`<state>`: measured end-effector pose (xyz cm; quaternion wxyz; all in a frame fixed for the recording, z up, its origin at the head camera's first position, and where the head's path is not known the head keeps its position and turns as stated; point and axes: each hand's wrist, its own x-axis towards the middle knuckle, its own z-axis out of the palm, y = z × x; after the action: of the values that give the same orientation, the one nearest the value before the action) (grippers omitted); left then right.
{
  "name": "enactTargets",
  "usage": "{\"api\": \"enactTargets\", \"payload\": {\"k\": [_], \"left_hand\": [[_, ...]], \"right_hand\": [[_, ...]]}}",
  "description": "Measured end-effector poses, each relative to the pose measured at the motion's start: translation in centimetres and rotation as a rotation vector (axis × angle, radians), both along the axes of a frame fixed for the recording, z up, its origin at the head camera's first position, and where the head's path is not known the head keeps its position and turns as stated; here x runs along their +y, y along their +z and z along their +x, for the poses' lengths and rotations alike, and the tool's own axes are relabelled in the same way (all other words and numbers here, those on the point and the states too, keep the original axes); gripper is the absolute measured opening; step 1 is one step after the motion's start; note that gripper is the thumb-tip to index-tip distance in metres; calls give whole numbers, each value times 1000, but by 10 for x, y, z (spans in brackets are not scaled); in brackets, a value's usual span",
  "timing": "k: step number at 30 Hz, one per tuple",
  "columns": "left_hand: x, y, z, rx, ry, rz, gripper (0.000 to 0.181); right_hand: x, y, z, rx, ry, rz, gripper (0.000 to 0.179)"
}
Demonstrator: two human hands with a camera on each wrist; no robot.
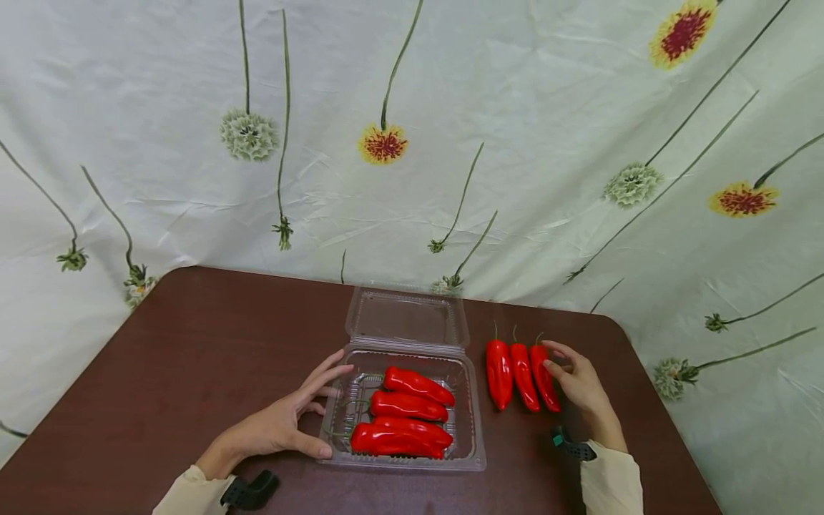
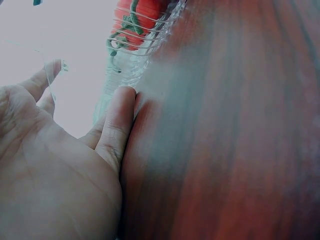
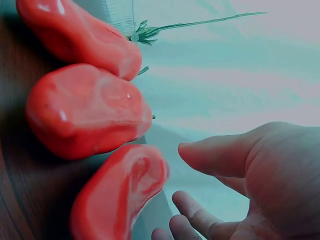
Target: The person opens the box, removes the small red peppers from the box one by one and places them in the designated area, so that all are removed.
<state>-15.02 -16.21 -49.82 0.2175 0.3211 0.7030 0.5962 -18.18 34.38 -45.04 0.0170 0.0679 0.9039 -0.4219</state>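
Observation:
A clear plastic clamshell container [image 1: 479, 436] stands on the table with its lid [image 1: 405, 318] tipped back. Several red peppers [image 1: 408, 405] lie in it crosswise, their green stems to the left. My left hand [image 1: 277, 425] rests at the container's left side, fingers spread along the wall and thumb at the near corner. To the right, 3 more red peppers lie in a row, stems pointing away. My right hand [image 1: 579, 383] reaches over the rightmost pepper [image 1: 543, 375]; in the right wrist view its thumb and fingers are spread, with a gap to the nearest pepper [image 3: 120, 192].
The dark brown wooden table [image 1: 212, 357] extends left of the container. Behind and to the right hangs a pale cloth [image 1: 515, 143] printed with flowers, close to the table's far edge. A dark band sits at each wrist.

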Motion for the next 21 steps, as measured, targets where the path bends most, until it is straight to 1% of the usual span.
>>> {"api": "enactTargets", "payload": {"k": [3,8,10,13,21], "left_hand": [[0,0,-1,-1,1,-6,102],[0,-1,-2,5,-6,-2,102],[0,-1,-2,14,-7,1,103],[-1,-2,-2,16,-7,5,103],[0,0,0,-6,-2,2,102]], "right_hand": [[-1,4,0,13,14,26,43],[-6,13,0,80,64,72,41],[-10,16,0,98,86,72,41],[-15,19,0,106,111,76,41],[-25,20,0,100,117,72,39]]}}
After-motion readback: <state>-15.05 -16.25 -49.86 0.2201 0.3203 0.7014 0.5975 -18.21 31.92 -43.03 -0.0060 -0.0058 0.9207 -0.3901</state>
